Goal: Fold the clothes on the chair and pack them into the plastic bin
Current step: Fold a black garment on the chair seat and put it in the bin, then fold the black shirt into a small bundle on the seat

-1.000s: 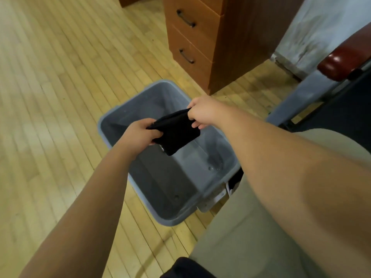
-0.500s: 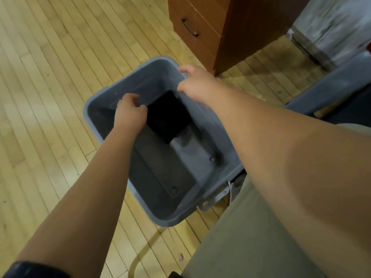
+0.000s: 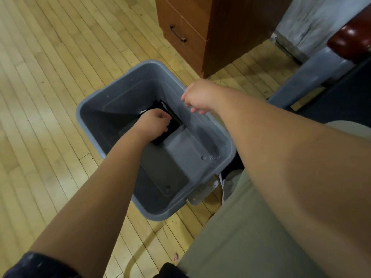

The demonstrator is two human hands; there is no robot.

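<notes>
Left grip (image 3: 155,124) now deeper inside grey bin (image 3: 88,125), fingers curled round black folded garment (image 3: 163,138), which sits low in bin by its right wall. Right grip (image 3: 197,96) has let go, hovering over bin rim, fingers loose, nothing in it as far as I see. Bin on wood floor (image 3: 50,97).

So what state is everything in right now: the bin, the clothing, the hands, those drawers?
Plastic bin: open-topped, on the floor, garment inside.
Black garment: folded, inside the bin.
Left hand: fingers curled round the garment.
Right hand: above the bin rim, holding nothing.
Drawers: shut.
</notes>
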